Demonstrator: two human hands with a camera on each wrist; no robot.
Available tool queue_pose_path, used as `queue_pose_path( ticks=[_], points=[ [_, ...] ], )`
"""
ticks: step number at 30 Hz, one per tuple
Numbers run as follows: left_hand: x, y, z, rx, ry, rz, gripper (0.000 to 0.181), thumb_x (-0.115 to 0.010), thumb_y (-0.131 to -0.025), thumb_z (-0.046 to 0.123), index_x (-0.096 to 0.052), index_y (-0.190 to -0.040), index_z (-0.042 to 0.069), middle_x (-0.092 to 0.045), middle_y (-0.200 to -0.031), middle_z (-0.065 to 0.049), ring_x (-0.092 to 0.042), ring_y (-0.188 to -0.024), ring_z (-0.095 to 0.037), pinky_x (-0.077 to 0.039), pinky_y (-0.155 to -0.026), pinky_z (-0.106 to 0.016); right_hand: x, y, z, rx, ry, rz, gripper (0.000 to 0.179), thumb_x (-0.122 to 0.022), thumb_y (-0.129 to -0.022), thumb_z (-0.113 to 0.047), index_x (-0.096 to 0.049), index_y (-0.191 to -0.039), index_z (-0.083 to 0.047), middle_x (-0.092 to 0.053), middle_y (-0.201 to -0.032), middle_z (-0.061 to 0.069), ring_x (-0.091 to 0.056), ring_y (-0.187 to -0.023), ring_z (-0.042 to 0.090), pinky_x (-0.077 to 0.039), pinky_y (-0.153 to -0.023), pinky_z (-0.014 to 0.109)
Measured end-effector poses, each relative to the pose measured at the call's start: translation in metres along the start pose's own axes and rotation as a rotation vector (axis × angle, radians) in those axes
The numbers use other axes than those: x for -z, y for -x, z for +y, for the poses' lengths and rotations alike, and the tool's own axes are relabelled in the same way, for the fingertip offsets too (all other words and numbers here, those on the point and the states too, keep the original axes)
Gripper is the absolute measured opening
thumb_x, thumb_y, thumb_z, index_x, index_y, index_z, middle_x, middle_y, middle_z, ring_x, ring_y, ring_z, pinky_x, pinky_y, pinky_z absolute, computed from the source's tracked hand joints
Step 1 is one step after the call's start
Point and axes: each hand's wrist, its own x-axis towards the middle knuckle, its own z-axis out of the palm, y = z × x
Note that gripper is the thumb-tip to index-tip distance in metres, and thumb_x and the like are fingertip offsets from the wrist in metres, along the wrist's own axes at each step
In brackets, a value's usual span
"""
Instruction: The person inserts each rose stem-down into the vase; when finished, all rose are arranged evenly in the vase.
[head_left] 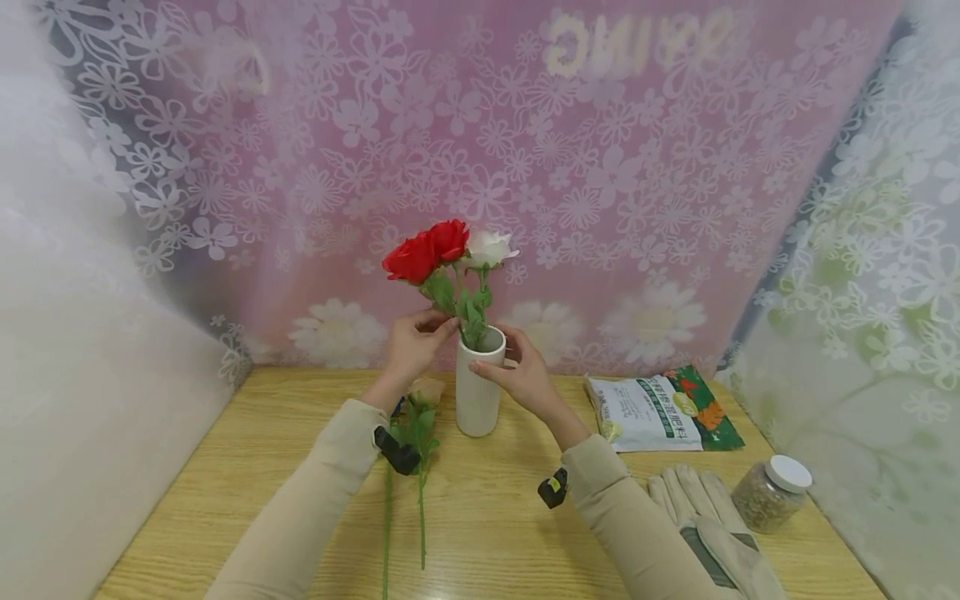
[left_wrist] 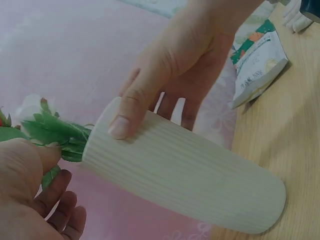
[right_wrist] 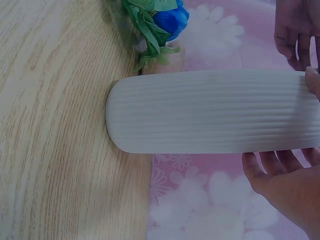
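Observation:
A white ribbed vase (head_left: 477, 400) stands upright on the wooden table. Two red roses (head_left: 411, 260) and a white rose (head_left: 490, 248) rise at its mouth, their green leaves close over the rim. My left hand (head_left: 416, 346) pinches a red rose's leafy stem between thumb and finger, just left of the rim; the other fingers curl loosely beneath in the left wrist view. Gripping the vase near its top from the right is my right hand (head_left: 525, 379), thumb on the front ribs (left_wrist: 120, 127). The lower stem ends are hidden inside the vase.
Left of the vase lie a pale peach rose (head_left: 426, 392) and a blue rose (right_wrist: 172, 22), stems toward me. A white and green bag (head_left: 652, 412), work gloves (head_left: 708, 521) and a white-lidded jar (head_left: 772, 493) of granules are on the right. A floral curtain (head_left: 600, 208) hangs behind.

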Motion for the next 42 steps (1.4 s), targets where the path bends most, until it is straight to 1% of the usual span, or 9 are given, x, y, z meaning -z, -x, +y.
queue_pose_path(
  ticks=[4, 8, 14, 17, 26, 30, 33, 37, 42],
  points=[
    [-0.005, 0.0, -0.005, 0.012, -0.039, -0.025, 0.02, -0.074, -0.1, 0.014, -0.081, -0.109, -0.002, -0.08, -0.108, -0.019, -0.075, -0.101, -0.034, -0.064, -0.084, -0.038, 0.0, 0.0, 0.0, 0.007, -0.008, -0.008, 0.08, -0.083, -0.093, -0.033, -0.041, -0.159, -0.02, -0.054, -0.152, 0.006, -0.057, -0.137, 0.032, -0.057, -0.106, 0.054],
    [-0.009, -0.002, -0.01, 0.019, -0.045, -0.017, 0.02, -0.074, -0.1, 0.014, -0.081, -0.109, -0.002, -0.08, -0.11, -0.019, -0.075, -0.103, -0.035, -0.064, -0.085, -0.04, 0.0, 0.0, 0.001, 0.016, -0.019, -0.011, 0.079, -0.083, -0.094, -0.031, -0.041, -0.159, -0.019, -0.054, -0.152, 0.007, -0.055, -0.138, 0.032, -0.053, -0.111, 0.055],
    [-0.007, -0.003, -0.012, 0.021, -0.029, -0.033, 0.022, -0.074, -0.1, 0.017, -0.08, -0.112, -0.001, -0.078, -0.117, -0.018, -0.074, -0.108, -0.035, -0.063, -0.092, -0.046, 0.0, 0.0, -0.003, 0.013, -0.016, -0.006, 0.08, -0.083, -0.094, -0.029, -0.04, -0.16, -0.016, -0.053, -0.153, 0.01, -0.055, -0.138, 0.035, -0.054, -0.11, 0.055],
    [-0.004, -0.001, -0.013, 0.01, -0.003, -0.052, 0.023, -0.074, -0.101, 0.017, -0.08, -0.115, 0.001, -0.078, -0.118, -0.018, -0.074, -0.108, -0.034, -0.063, -0.093, -0.044, 0.001, 0.0, -0.004, -0.005, -0.017, -0.007, 0.079, -0.083, -0.094, -0.032, -0.041, -0.16, -0.02, -0.054, -0.153, 0.007, -0.056, -0.138, 0.033, -0.056, -0.107, 0.054],
    [0.015, 0.005, -0.02, 0.01, -0.017, -0.054, 0.026, -0.071, -0.1, 0.012, -0.076, -0.123, 0.0, -0.077, -0.12, -0.02, -0.073, -0.109, -0.034, -0.062, -0.094, -0.037, 0.001, 0.0, -0.002, 0.003, -0.008, 0.002, 0.081, -0.085, -0.092, -0.031, -0.041, -0.159, -0.02, -0.054, -0.152, 0.01, -0.057, -0.136, 0.034, -0.056, -0.106, 0.054],
    [0.026, 0.009, -0.023, 0.013, -0.005, -0.036, 0.029, -0.067, -0.098, 0.004, -0.074, -0.125, -0.001, -0.076, -0.118, -0.023, -0.074, -0.101, -0.032, -0.06, -0.083, -0.025, 0.001, 0.001, -0.001, -0.002, -0.004, -0.001, 0.082, -0.084, -0.092, -0.031, -0.04, -0.16, -0.02, -0.054, -0.152, 0.01, -0.057, -0.136, 0.034, -0.058, -0.105, 0.053],
    [0.035, 0.015, -0.025, 0.022, 0.03, -0.033, 0.03, -0.066, -0.098, 0.002, -0.074, -0.126, -0.001, -0.076, -0.118, -0.024, -0.075, -0.092, -0.02, -0.06, -0.076, -0.02, 0.002, 0.001, -0.001, -0.004, -0.001, -0.006, 0.083, -0.084, -0.092, -0.031, -0.039, -0.161, -0.02, -0.054, -0.153, 0.01, -0.057, -0.137, 0.033, -0.058, -0.105, 0.052],
    [0.047, 0.025, -0.029, 0.078, 0.075, -0.043, 0.031, -0.067, -0.1, 0.004, -0.072, -0.13, 0.0, -0.075, -0.121, -0.026, -0.075, -0.094, -0.012, -0.065, -0.08, -0.027, 0.001, 0.001, -0.001, -0.017, 0.003, -0.006, 0.082, -0.084, -0.092, -0.033, -0.039, -0.16, -0.022, -0.054, -0.153, 0.009, -0.057, -0.136, 0.032, -0.058, -0.104, 0.052],
    [0.059, 0.038, -0.036, 0.154, 0.085, -0.08, 0.038, -0.066, -0.102, 0.006, -0.065, -0.139, 0.0, -0.072, -0.125, -0.029, -0.074, -0.108, -0.036, -0.066, -0.09, -0.043, 0.001, 0.0, -0.001, -0.02, 0.009, 0.001, 0.083, -0.085, -0.091, -0.035, -0.04, -0.16, -0.022, -0.054, -0.152, 0.009, -0.058, -0.135, 0.033, -0.058, -0.103, 0.053]
  ],
)
